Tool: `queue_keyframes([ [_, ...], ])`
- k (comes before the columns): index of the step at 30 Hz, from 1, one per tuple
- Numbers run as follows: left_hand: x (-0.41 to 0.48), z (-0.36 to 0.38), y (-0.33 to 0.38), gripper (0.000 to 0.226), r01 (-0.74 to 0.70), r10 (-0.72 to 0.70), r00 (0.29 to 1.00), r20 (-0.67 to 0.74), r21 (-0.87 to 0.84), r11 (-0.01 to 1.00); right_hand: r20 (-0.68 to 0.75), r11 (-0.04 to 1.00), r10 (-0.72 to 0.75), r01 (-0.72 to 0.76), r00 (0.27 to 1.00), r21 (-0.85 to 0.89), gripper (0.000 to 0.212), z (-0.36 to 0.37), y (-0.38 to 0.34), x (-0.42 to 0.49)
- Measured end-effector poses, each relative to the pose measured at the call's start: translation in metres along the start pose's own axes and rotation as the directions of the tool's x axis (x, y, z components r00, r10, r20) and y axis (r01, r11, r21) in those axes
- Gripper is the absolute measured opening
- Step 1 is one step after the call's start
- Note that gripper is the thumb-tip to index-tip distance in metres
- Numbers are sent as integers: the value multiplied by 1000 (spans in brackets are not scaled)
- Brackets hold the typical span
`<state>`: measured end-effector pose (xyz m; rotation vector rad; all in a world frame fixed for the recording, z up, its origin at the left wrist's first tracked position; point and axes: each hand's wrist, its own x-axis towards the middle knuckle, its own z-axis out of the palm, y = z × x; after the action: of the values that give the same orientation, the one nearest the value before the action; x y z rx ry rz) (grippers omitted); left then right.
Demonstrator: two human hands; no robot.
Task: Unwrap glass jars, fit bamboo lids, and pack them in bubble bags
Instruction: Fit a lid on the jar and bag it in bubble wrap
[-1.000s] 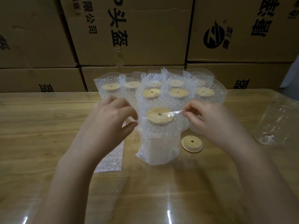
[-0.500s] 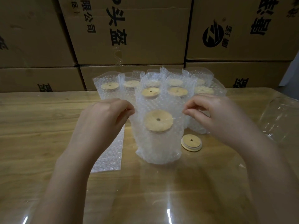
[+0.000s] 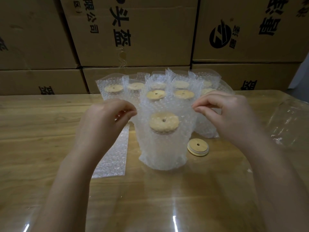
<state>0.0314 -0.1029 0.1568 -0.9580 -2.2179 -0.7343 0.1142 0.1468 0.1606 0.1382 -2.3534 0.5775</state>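
My left hand (image 3: pixel 107 121) and right hand (image 3: pixel 224 114) each pinch a top edge of the front bag (image 3: pixel 160 153), lidded jar (image 3: pixel 163 122) inside, on the table (image 3: pixel 41 131). One spare bag (image 3: pixel 113 156) left, one loose lid (image 3: pixel 198 147) right. Behind: roughly eight bagged jars (image 3: pixel 184 94), cartons (image 3: pixel 150 30) marked 头盔.

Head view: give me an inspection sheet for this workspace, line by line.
Surface: wooden table under a glossy clear cover.
Job's things: front bubble bag stands upright with a jar inside, its bamboo lid showing through; bagged jars grouped behind it; loose lid on the table to its right; flat bubble bag to its left; clear glass jar at the right edge, blurred.
Clutter: nothing seen.
Hands: left hand and right hand each pinch the front bag's top edge, one at either side.
Cables: nothing seen.
Surroundings: stacked cardboard boxes with printed characters behind the table.
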Motion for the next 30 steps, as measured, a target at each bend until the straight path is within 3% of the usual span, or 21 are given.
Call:
queue_keyframes([
  [6,1,-1,0,6,6,-6,1000,15,19,1000,-5,999,35,-34,999,16,7,4,0,0],
  [11,-1,-5,0,12,44,-41,997,69,-36,998,91,990,116,-122,989,69,8,2,0,-1],
  [13,-1,-7,-3,40,172,-150,976,160,-137,975,91,986,126,-135,988,98,11,0,1,-2],
  [15,-4,-5,-9,88,307,-233,913,335,-186,933,81,984,116,-126,990,129,19,-1,-1,-2],
  [17,-10,0,-18,126,383,-251,802,542,-144,912,84,981,99,-111,992,158,22,-1,-3,-3],
  [19,-19,11,-25,143,413,-233,674,701,-96,906,85,968,105,-121,991,218,22,1,-3,-4],
  [21,-27,28,-26,136,407,-178,652,737,-142,902,68,946,135,-149,988,287,20,5,-1,-5],
  [25,-52,69,-7,105,465,-75,790,609,-514,721,44,927,182,-186,982,326,19,15,4,-7],
  [30,-72,99,11,83,445,-175,870,461,-583,680,8,856,238,-214,971,470,21,21,3,-11],
])
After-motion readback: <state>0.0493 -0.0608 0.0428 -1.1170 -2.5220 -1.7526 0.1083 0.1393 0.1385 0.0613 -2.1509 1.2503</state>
